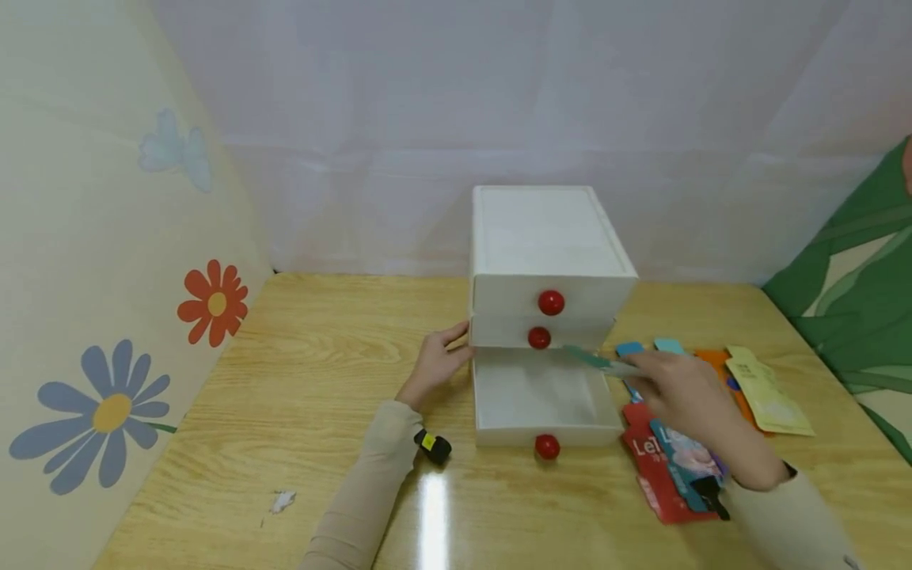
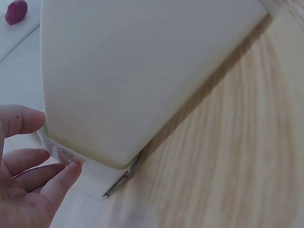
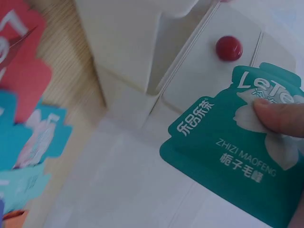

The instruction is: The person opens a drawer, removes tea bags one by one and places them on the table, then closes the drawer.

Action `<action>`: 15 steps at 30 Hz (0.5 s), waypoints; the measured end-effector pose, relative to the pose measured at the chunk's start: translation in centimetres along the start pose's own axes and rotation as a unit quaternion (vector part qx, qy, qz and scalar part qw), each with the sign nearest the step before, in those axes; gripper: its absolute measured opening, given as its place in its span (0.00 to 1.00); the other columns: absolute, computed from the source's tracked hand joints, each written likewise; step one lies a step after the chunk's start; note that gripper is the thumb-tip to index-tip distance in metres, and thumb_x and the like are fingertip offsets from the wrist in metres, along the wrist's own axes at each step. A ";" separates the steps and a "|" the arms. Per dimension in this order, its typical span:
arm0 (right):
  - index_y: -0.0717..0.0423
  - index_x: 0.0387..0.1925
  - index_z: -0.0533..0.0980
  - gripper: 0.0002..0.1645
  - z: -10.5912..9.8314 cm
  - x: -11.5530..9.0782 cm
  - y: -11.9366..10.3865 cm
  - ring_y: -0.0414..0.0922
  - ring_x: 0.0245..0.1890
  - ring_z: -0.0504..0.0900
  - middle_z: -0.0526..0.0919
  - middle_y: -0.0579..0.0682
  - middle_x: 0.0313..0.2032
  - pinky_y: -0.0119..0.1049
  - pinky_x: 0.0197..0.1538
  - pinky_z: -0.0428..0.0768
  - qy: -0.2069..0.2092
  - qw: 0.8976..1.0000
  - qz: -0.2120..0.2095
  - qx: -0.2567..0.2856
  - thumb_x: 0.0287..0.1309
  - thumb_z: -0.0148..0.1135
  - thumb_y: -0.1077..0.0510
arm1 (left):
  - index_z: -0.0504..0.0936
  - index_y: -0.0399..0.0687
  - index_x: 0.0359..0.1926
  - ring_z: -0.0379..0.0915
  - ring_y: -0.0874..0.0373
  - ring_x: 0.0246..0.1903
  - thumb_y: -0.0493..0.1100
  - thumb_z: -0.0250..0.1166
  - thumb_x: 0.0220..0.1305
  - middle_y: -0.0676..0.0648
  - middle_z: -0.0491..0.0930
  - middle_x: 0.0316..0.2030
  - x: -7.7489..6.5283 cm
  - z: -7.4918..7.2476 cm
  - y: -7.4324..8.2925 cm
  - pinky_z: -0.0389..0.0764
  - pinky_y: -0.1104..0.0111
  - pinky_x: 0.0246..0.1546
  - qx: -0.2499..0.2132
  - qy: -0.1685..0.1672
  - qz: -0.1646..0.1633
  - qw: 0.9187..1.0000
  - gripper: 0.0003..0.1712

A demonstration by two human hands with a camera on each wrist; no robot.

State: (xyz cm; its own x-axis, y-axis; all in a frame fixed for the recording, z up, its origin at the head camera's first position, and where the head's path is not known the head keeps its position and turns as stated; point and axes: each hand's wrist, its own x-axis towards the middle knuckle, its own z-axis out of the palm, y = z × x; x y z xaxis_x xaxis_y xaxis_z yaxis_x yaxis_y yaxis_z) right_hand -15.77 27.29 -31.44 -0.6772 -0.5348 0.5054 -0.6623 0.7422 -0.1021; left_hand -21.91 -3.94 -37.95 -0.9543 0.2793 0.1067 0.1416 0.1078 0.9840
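A white drawer cabinet (image 1: 545,229) with red knobs stands on the table, its bottom drawer (image 1: 506,436) pulled out. At the cabinet's left side is my left hand (image 1: 438,368); in the left wrist view its fingertips touch the front edge and side, without wrapping round them. My right hand (image 1: 680,392) pinches a dark green tea sachet (image 3: 213,147), thumb on its printed face. In the head view that sachet is tilted, its far end above the right part of the bottom drawer.
Right of the cabinet lie several tea sachets, among them a red one (image 1: 657,483), a yellow one (image 1: 769,396) and an orange one (image 1: 712,360). A light curtain (image 1: 399,142) hangs behind the table. A flower-printed panel (image 1: 64,277) stands at the left.
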 end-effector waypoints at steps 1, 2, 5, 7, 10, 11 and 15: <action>0.59 0.31 0.79 0.12 -0.3 -0.4 0.4 0.32 0.12 0.57 0.77 0.49 0.19 0.26 0.11 0.55 0.009 1.000 -0.001 -0.001 0.59 0.57 0.54 | 0.62 0.25 0.59 0.65 0.40 0.55 0.29 0.57 0.59 0.30 0.61 0.59 0.0 0.0 0.0 0.72 0.63 0.50 0.002 0.000 0.000 1.000 0.27; 0.60 0.32 0.79 0.16 -0.5 -0.9 0.7 0.31 0.11 0.56 0.78 0.50 0.19 0.26 0.11 0.54 0.012 1.000 0.001 -0.002 0.62 0.54 0.52 | 0.62 0.25 0.59 0.65 0.40 0.55 0.28 0.57 0.59 0.30 0.61 0.59 0.0 0.0 0.0 0.72 0.63 0.50 0.002 0.000 0.001 1.000 0.27; 0.63 0.33 0.79 0.16 -1.5 -2.0 1.2 0.30 0.11 0.57 0.78 0.49 0.18 0.27 0.12 0.55 -0.002 1.000 0.014 -0.022 0.62 0.54 0.53 | 0.62 0.24 0.59 0.65 0.39 0.55 0.27 0.57 0.58 0.29 0.62 0.59 0.0 0.0 0.1 0.73 0.63 0.50 0.006 0.002 0.009 1.000 0.27; 0.61 0.30 0.78 0.05 -2.0 -2.7 1.5 0.30 0.12 0.57 0.74 0.44 0.15 0.27 0.13 0.56 -0.022 0.998 0.038 -0.035 0.53 0.62 0.61 | 0.62 0.23 0.58 0.65 0.39 0.55 0.27 0.57 0.58 0.29 0.62 0.58 0.0 0.0 0.0 0.73 0.63 0.50 0.006 0.004 0.014 1.000 0.27; 0.61 0.29 0.77 0.09 -2.7 -3.9 2.0 0.31 0.12 0.59 0.71 0.40 0.13 0.28 0.14 0.57 -0.057 0.994 0.082 -0.049 0.41 0.67 0.68 | 0.62 0.22 0.58 0.64 0.38 0.55 0.26 0.57 0.57 0.28 0.62 0.58 -0.1 0.0 0.1 0.73 0.62 0.50 0.005 0.005 0.016 1.000 0.27; 0.62 0.30 0.77 0.11 -3.0 -4.3 2.3 0.31 0.12 0.60 0.71 0.40 0.14 0.29 0.14 0.59 -0.068 0.992 0.097 -0.051 0.40 0.68 0.68 | 0.62 0.23 0.58 0.64 0.39 0.55 0.27 0.57 0.57 0.28 0.62 0.58 -0.1 0.0 0.2 0.72 0.62 0.50 0.006 0.005 0.014 1.000 0.27; 0.70 0.37 0.75 0.17 -4.0 -5.9 3.3 0.35 0.12 0.65 0.74 0.45 0.15 0.33 0.15 0.63 -0.098 0.983 0.149 -0.048 0.41 0.68 0.68 | 0.63 0.23 0.58 0.64 0.39 0.55 0.27 0.58 0.57 0.29 0.63 0.57 -0.2 0.1 0.3 0.72 0.62 0.50 0.009 0.011 0.015 1.000 0.27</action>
State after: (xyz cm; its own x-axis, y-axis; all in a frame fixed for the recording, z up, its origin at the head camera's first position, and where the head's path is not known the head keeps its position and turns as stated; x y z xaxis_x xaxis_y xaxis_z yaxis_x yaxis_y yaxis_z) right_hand -12.67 34.52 -31.40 -0.8912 -0.3485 0.2903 -0.3984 0.9074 -0.1337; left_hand -21.69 -3.91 -37.73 -0.9549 0.2620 0.1399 0.1751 0.1161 0.9777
